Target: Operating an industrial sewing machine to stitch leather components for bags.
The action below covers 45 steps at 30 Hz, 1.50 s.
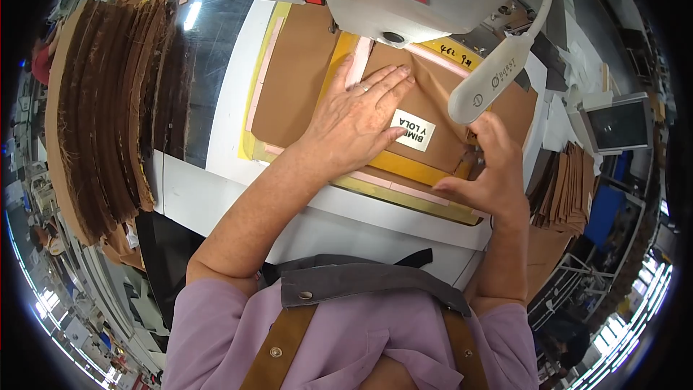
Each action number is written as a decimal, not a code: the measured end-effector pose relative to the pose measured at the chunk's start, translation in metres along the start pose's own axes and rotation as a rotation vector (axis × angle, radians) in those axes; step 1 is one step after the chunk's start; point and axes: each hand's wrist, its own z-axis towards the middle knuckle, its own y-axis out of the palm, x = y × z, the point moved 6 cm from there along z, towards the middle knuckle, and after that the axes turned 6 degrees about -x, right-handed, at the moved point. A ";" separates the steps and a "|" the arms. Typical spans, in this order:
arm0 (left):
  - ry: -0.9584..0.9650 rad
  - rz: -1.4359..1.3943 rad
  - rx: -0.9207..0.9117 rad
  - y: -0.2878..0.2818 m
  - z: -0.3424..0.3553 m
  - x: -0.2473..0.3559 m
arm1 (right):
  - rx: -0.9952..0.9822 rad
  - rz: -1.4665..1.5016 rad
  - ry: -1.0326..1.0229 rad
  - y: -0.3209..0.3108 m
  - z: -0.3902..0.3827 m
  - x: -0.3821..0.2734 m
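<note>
My left hand (367,108) lies open and flat on a brown panel (428,94), fingers stretched over it beside a pale pink strip (356,65). A white label (411,131) with dark lettering sits on the panel near my left thumb. A yellow template frame (417,170) surrounds the panel, which has a raised fold at the right. My right hand (491,170) is at that right side, thumb and fingers apart, touching the frame and panel edge; part of the fingers is hidden near a pale hand-sized control unit (482,83). A machine head (395,0) hangs over the work.
Tall stacks of brown pieces (105,119) stand on the left. At the right are more brown pieces (567,191), a small screen (613,124) and a blue bin (603,213). The white table edge (202,198) runs in front. A person in red (45,58) is at far left.
</note>
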 end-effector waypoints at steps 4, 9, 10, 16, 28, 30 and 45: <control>0.044 0.035 -0.006 0.005 0.007 0.005 | 0.248 -0.025 0.127 0.007 -0.016 0.028; -0.119 0.033 0.212 -0.019 0.001 -0.021 | 0.262 0.094 0.259 0.006 -0.014 0.057; -0.319 0.047 0.288 -0.025 0.001 -0.037 | 0.255 0.104 0.221 0.006 -0.013 0.056; -0.394 -0.062 0.407 -0.024 0.023 -0.063 | 0.257 0.203 0.120 0.009 -0.012 0.053; -0.309 -0.022 0.476 -0.023 0.021 -0.057 | 0.251 0.224 0.127 0.011 -0.012 0.057; -0.285 0.009 0.490 -0.022 0.022 -0.057 | 0.248 0.221 0.138 0.011 -0.013 0.058; -0.440 -0.549 0.545 -0.023 -0.001 -0.073 | 0.253 0.135 0.180 0.016 -0.013 0.063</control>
